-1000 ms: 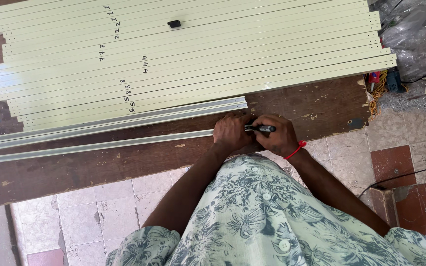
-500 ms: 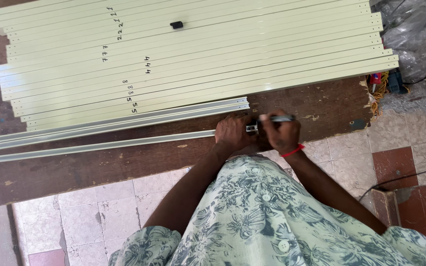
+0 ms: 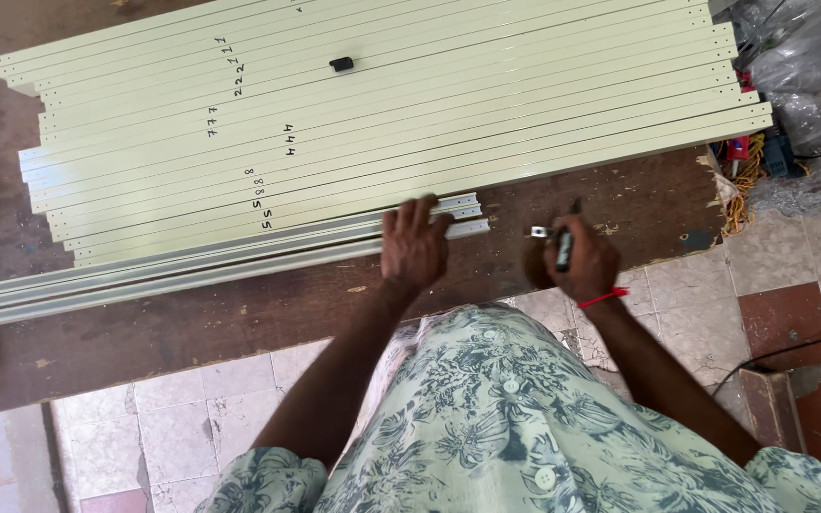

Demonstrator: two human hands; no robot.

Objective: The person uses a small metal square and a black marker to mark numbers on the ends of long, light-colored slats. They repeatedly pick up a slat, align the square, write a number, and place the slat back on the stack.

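Your left hand [image 3: 414, 245] lies flat, fingers released, on the grey rail ends [image 3: 453, 217] at the counter's [image 3: 239, 323] centre. At 3 o'clock of it, your right hand [image 3: 577, 261] is clenched around a black marker [image 3: 564, 247].

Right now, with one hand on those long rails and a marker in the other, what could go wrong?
The grey rails under the left hand lie loose on the wooden table, so a push might slide them out of line. The marker in the right hand could smudge. The small metal piece beside it could get knocked off.
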